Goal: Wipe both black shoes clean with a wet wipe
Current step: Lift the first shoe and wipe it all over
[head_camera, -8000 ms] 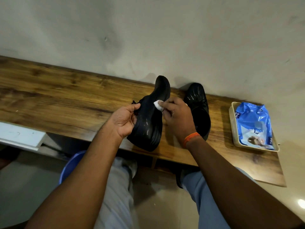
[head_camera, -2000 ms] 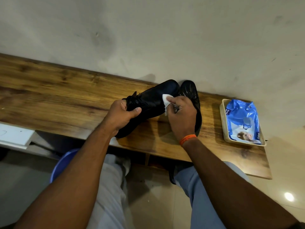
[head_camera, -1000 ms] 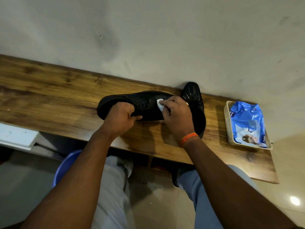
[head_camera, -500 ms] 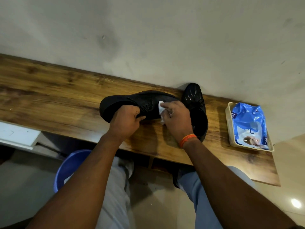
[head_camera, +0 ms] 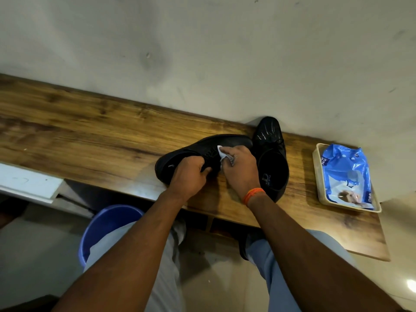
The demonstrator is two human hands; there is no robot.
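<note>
My right hand (head_camera: 242, 168) has its fingers curled around a crumpled wet wipe (head_camera: 221, 154), pinching it and pressing it onto the upper of the shoe (head_camera: 198, 152) lying crosswise on the wooden shelf (head_camera: 90, 140). Bunching the wipe gives me a firm pad to rub with, I judge. My left hand (head_camera: 190, 176) grips that same shoe on its near side, fingers wrapped over the edge, thumb tucked under; that hold looks meant to stop it sliding while I scrub. The shoe lies with its length running left to right, one end touching the second shoe (head_camera: 271, 154), which stands flat just to the right, toe pointing toward the far wall (head_camera: 225, 52), opening facing up. Its toe shows pale streaks, so I reckon it may yet need a pass. Further right, well apart, a cream tray (head_camera: 317, 176) holds the blue wipes packet (head_camera: 346, 174), within my right hand's reach for a fresh sheet. Nearer me, below the shelf's edge, a blue bucket (head_camera: 103, 224) sits by my knee.
</note>
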